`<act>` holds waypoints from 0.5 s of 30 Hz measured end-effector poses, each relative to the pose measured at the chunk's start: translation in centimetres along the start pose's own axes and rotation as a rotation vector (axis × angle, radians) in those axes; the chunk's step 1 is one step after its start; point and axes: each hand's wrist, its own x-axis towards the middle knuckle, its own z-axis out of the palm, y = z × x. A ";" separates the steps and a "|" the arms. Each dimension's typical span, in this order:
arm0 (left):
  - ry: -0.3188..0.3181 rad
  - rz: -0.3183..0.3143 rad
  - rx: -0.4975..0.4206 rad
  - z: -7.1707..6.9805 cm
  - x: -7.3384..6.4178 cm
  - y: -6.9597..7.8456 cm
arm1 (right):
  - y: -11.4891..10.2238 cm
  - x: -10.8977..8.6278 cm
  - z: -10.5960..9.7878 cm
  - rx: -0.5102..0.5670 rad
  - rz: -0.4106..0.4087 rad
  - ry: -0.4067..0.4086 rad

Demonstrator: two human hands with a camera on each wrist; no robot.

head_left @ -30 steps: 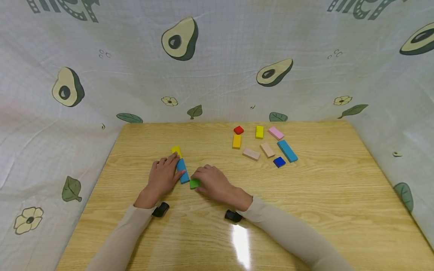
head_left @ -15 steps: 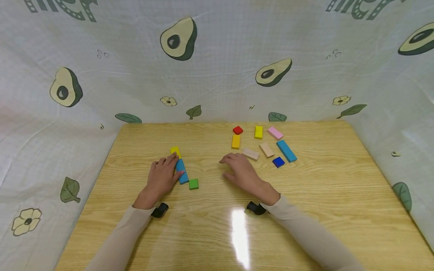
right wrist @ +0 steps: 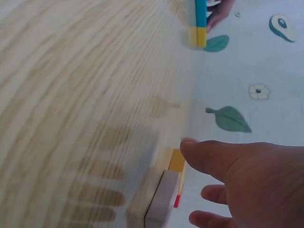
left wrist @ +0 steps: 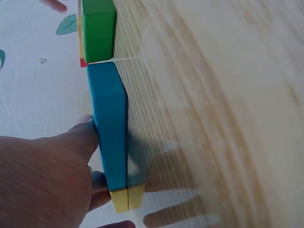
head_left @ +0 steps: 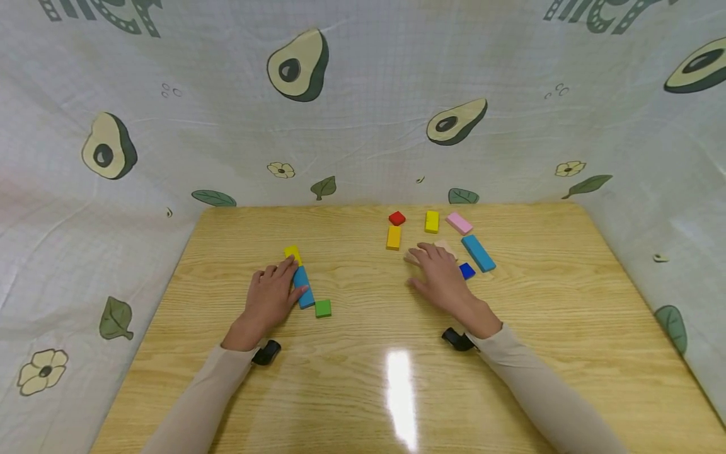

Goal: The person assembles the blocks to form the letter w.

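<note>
On the left, a yellow block (head_left: 292,251) and a blue block (head_left: 303,291) lie end to end in a line. My left hand (head_left: 268,301) rests along them, fingertips by the yellow block and thumb touching the blue one (left wrist: 109,128). A small green block (head_left: 322,308) sits just off the blue block's near end. My right hand (head_left: 445,282) hovers with loosely bent fingers over a beige block (head_left: 447,246). A pale pinkish block (right wrist: 164,197) lies under its fingers, mostly hidden in the head view. Nothing shows between the right thumb and fingers.
Around the right hand lie an orange block (head_left: 394,238), a red block (head_left: 397,218), a yellow block (head_left: 432,222), a pink block (head_left: 459,223), a long blue block (head_left: 479,253) and a small dark blue block (head_left: 467,271). A patterned cloth (head_left: 363,126) hangs behind the table.
My right hand has let go of the green block beside the blue one and moved right and away to the loose blocks. My left hand has stayed in place.
</note>
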 end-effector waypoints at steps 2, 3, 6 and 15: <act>0.000 0.000 -0.001 0.0 0.0 0.0 | 0.3 -0.3 0.0 -0.012 0.020 0.002; 0.000 0.000 -0.003 0.0 0.0 0.0 | 0.5 -0.4 0.0 -0.017 0.031 0.000; -0.001 0.000 -0.005 0.0 0.0 0.0 | 0.8 -0.6 0.2 -0.030 0.050 -0.003; 0.002 -0.001 -0.001 0.1 0.0 -0.1 | 0.9 -1.0 0.5 -0.054 0.040 0.014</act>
